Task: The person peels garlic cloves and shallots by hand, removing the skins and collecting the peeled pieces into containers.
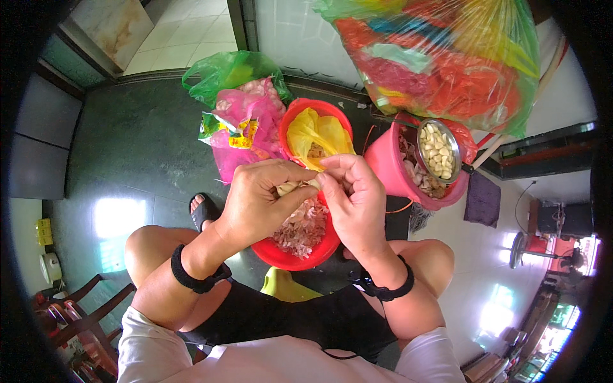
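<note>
Over a red basin (332,246) of papery garlic skins, my two hands meet. My left hand (255,201) is closed around several garlic cloves (288,187), which show between its thumb and fingers. The thumb and fingers of my right hand (354,207) pinch at the end of a clove beside the left fingertips; part of that clove is hidden. Just beyond stands a red bucket (288,121) holding a yellow plastic bag (306,131). To the right, a metal bowl (456,152) of peeled cloves (437,150) rests on a pink bucket (382,156) containing more skins.
A pink mesh bag (246,150) of garlic bulbs lies far left of the basin, against a green plastic bag (233,73). A large clear bag of colourful plastic (440,70) fills the far right. Under me is a yellow-green stool (284,285). A wooden chair (86,306) stands left.
</note>
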`<state>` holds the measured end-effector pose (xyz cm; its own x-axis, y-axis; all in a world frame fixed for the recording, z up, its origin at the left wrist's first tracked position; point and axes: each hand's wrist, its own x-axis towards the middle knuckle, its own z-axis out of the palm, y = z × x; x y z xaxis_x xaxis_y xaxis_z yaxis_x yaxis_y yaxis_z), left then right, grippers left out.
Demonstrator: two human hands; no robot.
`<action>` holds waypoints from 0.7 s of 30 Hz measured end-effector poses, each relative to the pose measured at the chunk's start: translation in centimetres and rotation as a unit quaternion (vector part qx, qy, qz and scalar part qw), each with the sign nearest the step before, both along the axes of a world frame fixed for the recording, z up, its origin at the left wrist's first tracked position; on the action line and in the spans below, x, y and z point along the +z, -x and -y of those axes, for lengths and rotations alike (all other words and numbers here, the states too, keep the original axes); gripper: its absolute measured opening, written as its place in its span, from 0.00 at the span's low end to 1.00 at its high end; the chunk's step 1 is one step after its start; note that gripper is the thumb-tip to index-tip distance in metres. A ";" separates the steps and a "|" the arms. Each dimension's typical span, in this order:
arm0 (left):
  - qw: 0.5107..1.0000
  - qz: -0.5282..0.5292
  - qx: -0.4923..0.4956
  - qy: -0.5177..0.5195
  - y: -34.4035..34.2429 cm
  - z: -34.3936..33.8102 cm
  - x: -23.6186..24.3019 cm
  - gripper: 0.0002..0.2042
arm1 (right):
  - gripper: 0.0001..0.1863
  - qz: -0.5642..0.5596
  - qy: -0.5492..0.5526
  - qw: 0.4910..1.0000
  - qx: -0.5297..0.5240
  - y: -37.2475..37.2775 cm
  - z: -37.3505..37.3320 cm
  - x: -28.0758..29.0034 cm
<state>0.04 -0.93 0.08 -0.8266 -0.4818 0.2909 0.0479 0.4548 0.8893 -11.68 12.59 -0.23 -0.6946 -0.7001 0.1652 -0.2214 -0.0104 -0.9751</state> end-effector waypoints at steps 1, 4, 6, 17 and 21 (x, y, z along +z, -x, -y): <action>1.000 0.016 -0.006 -0.013 -0.1 0.1 0.3 0.10 | 0.06 0.006 0.012 1.000 -0.002 0.1 -0.1 -0.1; 0.995 0.028 -0.003 -0.096 -0.5 0.2 0.2 0.08 | 0.06 0.156 -0.002 0.986 0.058 0.6 -0.8 1.2; 0.986 0.021 0.002 -0.167 -0.6 0.4 0.0 0.07 | 0.06 0.161 0.001 0.985 0.068 0.7 -1.0 1.9; 0.957 0.104 0.010 -0.270 -0.8 1.0 0.8 0.06 | 0.06 -0.204 0.014 0.978 0.032 0.9 -0.2 1.1; 0.980 0.119 0.017 -0.156 -0.8 1.0 1.4 0.06 | 0.07 -0.280 -0.012 0.958 0.053 1.3 -0.3 1.1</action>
<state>0.85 -1.91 1.46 -0.8353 -0.5447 -0.0751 -0.1891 0.1565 0.9694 -13.01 12.88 0.86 -0.4255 -0.7703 0.4749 -0.7096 -0.0416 -0.7034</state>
